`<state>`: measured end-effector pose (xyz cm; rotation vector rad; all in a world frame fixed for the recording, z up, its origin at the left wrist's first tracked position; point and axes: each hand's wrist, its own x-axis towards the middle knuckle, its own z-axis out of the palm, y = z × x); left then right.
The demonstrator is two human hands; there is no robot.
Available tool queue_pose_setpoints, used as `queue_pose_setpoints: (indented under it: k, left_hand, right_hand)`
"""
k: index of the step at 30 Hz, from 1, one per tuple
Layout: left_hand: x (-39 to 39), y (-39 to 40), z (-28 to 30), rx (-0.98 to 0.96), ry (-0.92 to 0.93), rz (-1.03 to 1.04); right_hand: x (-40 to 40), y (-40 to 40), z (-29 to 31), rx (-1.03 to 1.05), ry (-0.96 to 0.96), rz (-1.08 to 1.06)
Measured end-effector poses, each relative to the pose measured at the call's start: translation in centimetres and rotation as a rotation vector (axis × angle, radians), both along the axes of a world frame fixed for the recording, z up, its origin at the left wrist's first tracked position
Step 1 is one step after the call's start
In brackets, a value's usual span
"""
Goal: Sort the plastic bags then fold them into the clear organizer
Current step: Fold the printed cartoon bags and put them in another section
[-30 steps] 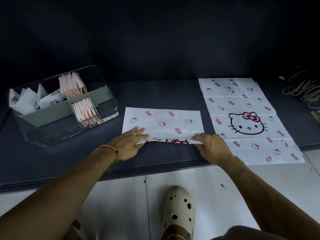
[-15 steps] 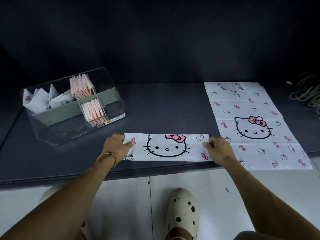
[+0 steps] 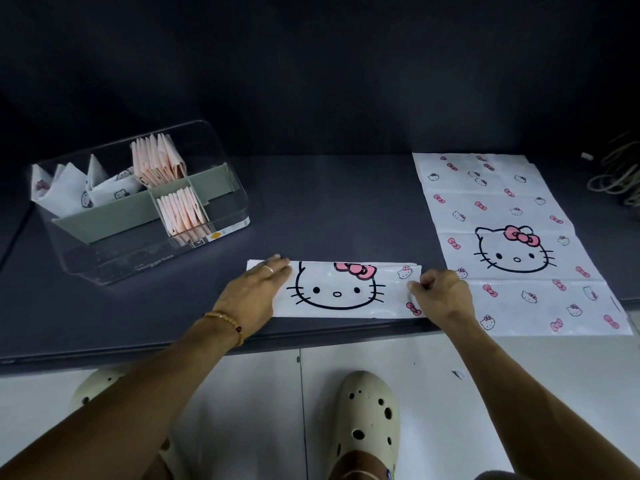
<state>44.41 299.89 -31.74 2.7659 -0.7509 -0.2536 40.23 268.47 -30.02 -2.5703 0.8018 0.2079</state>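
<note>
Mid-fold: left hand (image 3: 254, 292) flat on white cat-print plastic bag strip (image 3: 341, 289), right hand (image 3: 441, 294) pinching its end, right of clear organizer (image 3: 221, 188). Next: fold into triangle.

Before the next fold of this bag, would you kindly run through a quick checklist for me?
1. Folded bag lies flat on the table: ok.
2. Left hand presses its left end down: ok.
3. Right hand has a grip on its right end: ok.
4. Layers' edges line up: cannot tell.
5. Organizer has free space: ok.
6. Unfolded bag clear of the fold: not ok, the right hand overlaps it.
</note>
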Motion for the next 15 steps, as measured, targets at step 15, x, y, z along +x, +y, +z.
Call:
queue_pose_setpoints:
  k: [15]
  left_hand:
    - [-0.7,1.6,-1.5,0.151,-0.107,-0.165]
  right_hand:
    - [0.9,15.8,-2.7,-0.107,-0.154,0.966]
